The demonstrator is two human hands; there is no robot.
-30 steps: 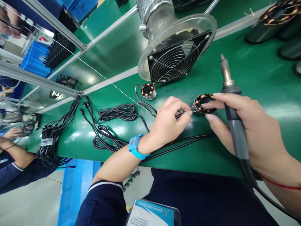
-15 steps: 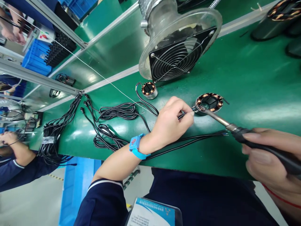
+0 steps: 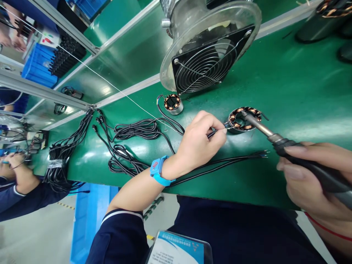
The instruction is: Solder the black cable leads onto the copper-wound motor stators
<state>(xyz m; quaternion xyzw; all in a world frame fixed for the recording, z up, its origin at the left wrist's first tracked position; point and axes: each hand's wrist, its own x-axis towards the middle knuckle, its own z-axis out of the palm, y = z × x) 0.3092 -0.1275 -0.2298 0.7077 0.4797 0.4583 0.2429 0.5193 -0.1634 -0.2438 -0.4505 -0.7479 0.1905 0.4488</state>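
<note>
My left hand pinches the end of a black cable, close to the left rim of a round motor stator with copper windings. A thin white strand, perhaps solder wire, runs from the upper left down to this hand. In my right hand is a soldering iron, its fingers wrapped round the black handle. The iron's tip lies over the stator's open middle, by the far windings; whether it touches them I cannot tell. A second stator with a cable stands farther back.
A fume extractor with a fan grille stands behind the stators. Coiled black cables lie left, beside a tied cable bundle. Dark cylinders stand at the far right. Co-workers' arms show at the left; a blue bin is below.
The soldering iron's tip has moved up and slightly right, from the stator's near left windings toward its far side. My left hand has stayed almost in place.
</note>
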